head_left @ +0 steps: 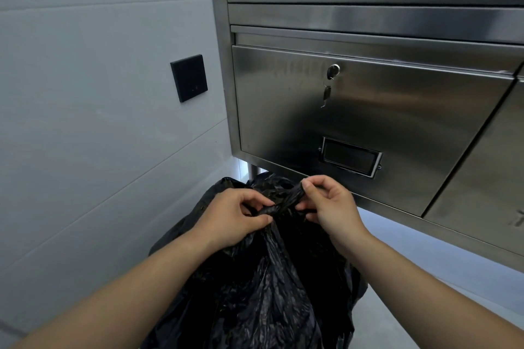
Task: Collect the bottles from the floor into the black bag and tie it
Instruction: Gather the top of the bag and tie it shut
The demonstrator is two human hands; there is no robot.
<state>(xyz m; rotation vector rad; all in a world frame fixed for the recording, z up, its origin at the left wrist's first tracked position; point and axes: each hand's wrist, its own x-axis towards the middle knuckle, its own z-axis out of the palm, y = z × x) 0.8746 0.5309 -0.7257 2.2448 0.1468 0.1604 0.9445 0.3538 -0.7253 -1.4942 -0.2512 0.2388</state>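
Down at the near centre, between wall and steel cabinet: black bag, base out of sight below, mouth gathered into a twisted neck at the top. Left hand pinching one twisted strand of that neck between thumb and forefinger; right hand pinching the other strand just beside it, fingers curled. Both hands closed on film, neither empty. No bottles in view (presumably inside, hidden by the opaque plastic).

Likely handling: thin, soft, crinkled film, limp and without shape of its own. Slick enough to slide through a loose pinch, prone to stretch or tear under a sharp yank. Probably light for its bulk, judging by the loose folds, yet lumpy within. Best taken high, on the twisted strands close to the crossing, not on the slack body lower down. Pull evenly to both sides to draw a knot snug.

Around: steel cabinet far and right, with its bottom edge just beyond the hands. Small key hanging from the door lock, label holder lower down, cabinet leg just behind the bag's far side. Grey floor to the right. Left, pale tiled wall with a black square plate. Only likely obstacle: the cabinet's low edge, close enough to catch knuckles on lifting the bag.
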